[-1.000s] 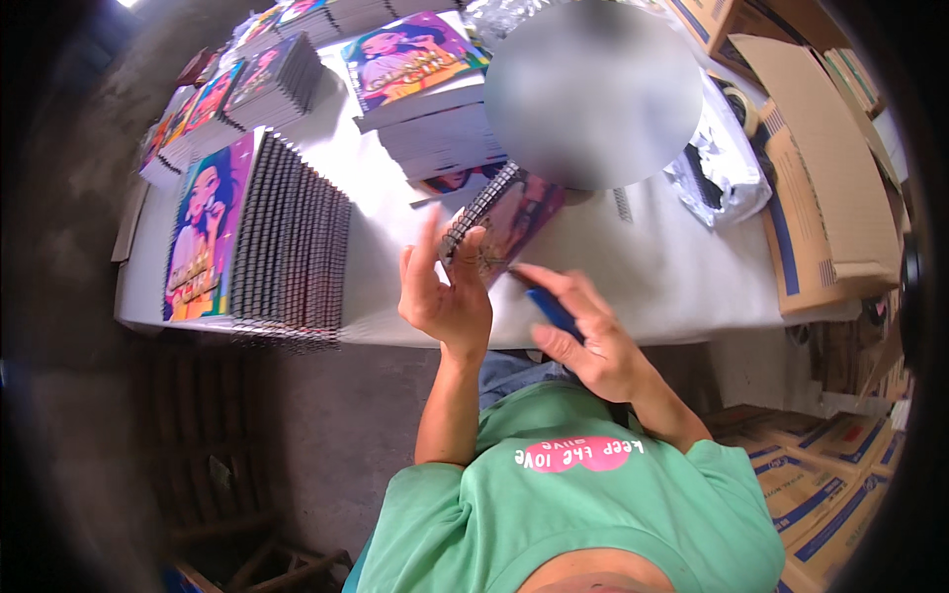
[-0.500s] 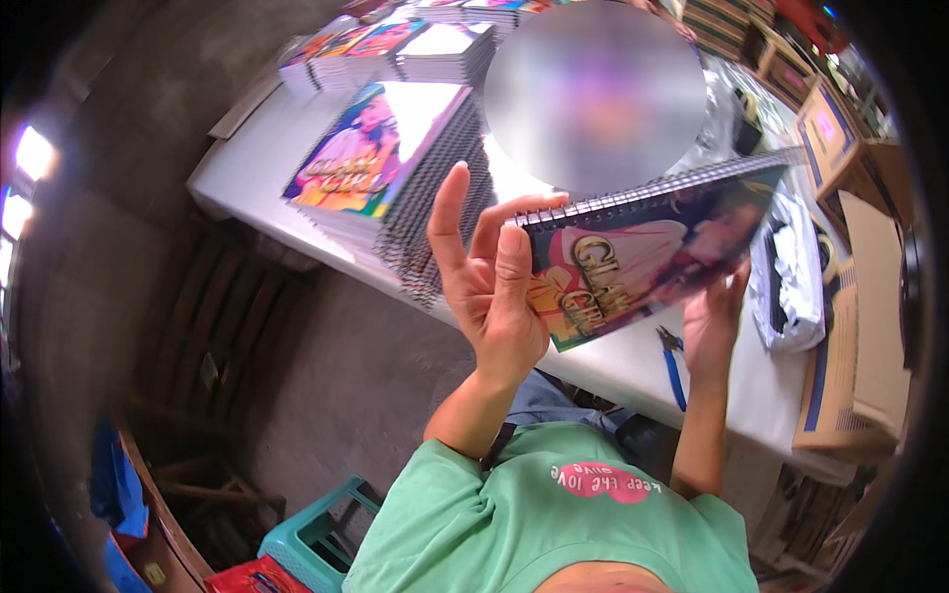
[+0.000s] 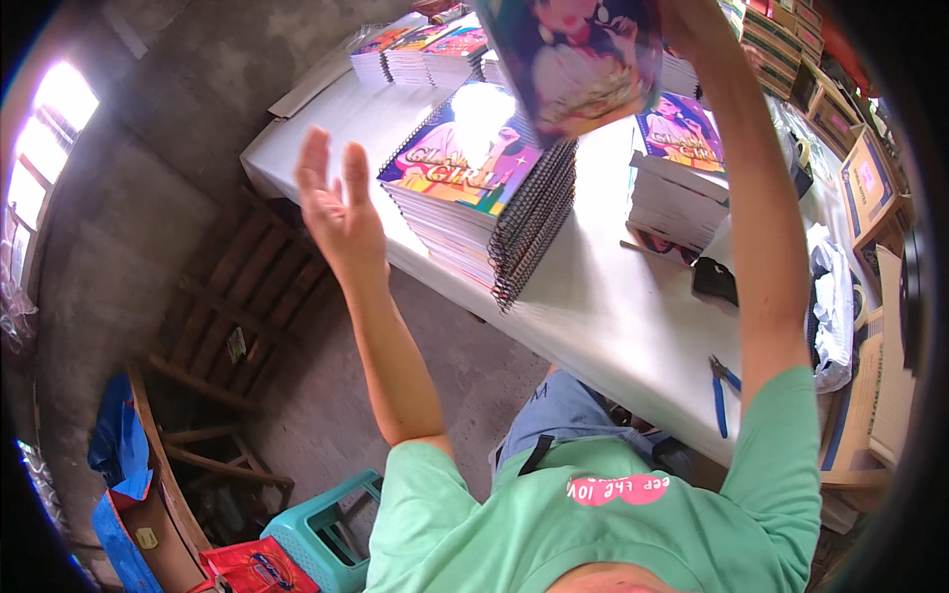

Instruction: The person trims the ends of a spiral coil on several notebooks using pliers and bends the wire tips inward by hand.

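Observation:
A spiral notebook (image 3: pixel 583 74) with a colourful illustrated cover is raised at the top of the view, slightly blurred. My right hand (image 3: pixel 686 22) grips it by its right side; the fingers are mostly hidden behind it. My left hand (image 3: pixel 341 212) is empty, with fingers spread, over the table's left edge. Just to its right stands a tall stack of spiral notebooks (image 3: pixel 457 163) with similar covers, black coils facing right. Under my right forearm is another stack, of booklets (image 3: pixel 680 183) with the same cover style.
Blue-handled pliers (image 3: pixel 720 400) and a black object (image 3: pixel 714 282) lie on the white table (image 3: pixel 633 346). More booklet stacks (image 3: pixel 425 54) line its far end. Cardboard boxes (image 3: pixel 875 188) crowd the right. A teal stool (image 3: pixel 316 534) and a wooden slatted bench (image 3: pixel 232 306) are at the lower left.
My left hand has let go of the notebook and moved left. My right hand has lifted the notebook up and away, above the stacks. The view has shifted, showing the booklet stack on the right.

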